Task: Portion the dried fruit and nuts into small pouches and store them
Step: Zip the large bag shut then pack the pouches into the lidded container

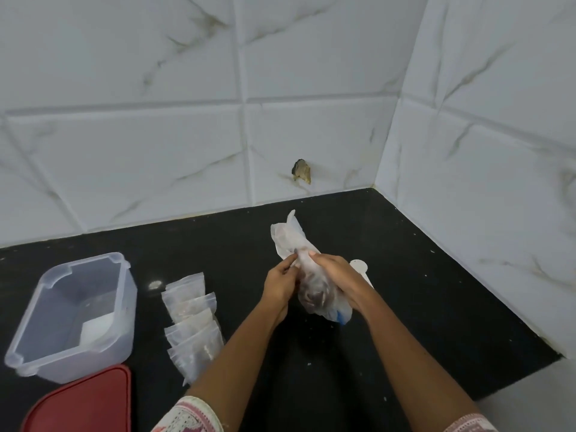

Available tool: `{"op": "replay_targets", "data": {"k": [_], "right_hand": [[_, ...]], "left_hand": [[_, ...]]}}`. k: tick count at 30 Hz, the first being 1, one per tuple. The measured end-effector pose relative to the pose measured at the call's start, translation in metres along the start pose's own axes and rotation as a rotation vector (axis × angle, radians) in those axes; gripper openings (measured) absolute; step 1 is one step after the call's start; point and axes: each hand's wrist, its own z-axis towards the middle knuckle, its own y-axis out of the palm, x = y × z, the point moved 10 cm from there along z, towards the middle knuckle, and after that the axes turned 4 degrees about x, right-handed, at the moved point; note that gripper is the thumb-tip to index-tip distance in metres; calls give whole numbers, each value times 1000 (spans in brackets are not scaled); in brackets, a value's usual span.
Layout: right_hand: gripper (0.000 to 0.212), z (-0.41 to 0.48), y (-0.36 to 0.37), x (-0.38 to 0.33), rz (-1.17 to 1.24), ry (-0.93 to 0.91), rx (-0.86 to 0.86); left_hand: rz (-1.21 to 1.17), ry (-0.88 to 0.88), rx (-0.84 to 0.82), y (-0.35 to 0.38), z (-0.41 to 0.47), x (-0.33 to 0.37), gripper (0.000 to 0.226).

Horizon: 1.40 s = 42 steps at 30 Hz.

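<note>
Gripping the plastic bag of dried fruit, right hand wraps its body; left hand pinches its neck — held over the black counter. Leftward lie the pouches, clear container beyond them, red lid at the near edge. Counter meets the tiled wall at back and right.

Clear tub: rectangular, translucent plastic, upright, lidless, something white in its near-right corner.
Red lid: flat, just in front of tub, at its near edge.
Small pouches: clear zip type, overlapping in a loose row just right of tub.
Plastic bag: thin, whitish, crumpled, well right of tub. Dark dried fruit bunched at lower end. Left hand pinches the neck; right hand wraps the middle.
</note>
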Motion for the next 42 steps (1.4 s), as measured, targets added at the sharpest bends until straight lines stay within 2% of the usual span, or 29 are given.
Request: {"op": "replay_targets", "data": {"k": [3,7,9,15,20,26,29,33,39,42], "right_hand": [[36,-10,33,-18,107,-36,-102],[26,-31,80,-58,115,-236,-179],[29,-42,108,-77,149,-298,-222],[30,-70,209,-119,252,-335,-351],[26,-84,295,-126,191,-362,-392],[27,-87,368,-108,139,-328,-400],[23,-77,390,-92,72,-296,-375],[29,-69,412,-74,-19,-239,-395],[35,-63,421,-57,-167,-187,-396],[37,-61,421,-45,-232,-62,-387]], "left_hand": [[-71,48,23,-26,-5,20,34],[-49,126,102,-72,-17,51,38],[-4,179,168,-101,-24,70,39],[32,232,333,-199,-53,106,35],[75,289,446,-275,-81,121,32],[185,175,544,-347,-85,99,35],[242,116,553,-363,-79,84,36],[295,40,571,-380,-70,66,36],[644,-20,535,-378,-53,60,35],[860,-72,499,-375,-46,56,32]]}}
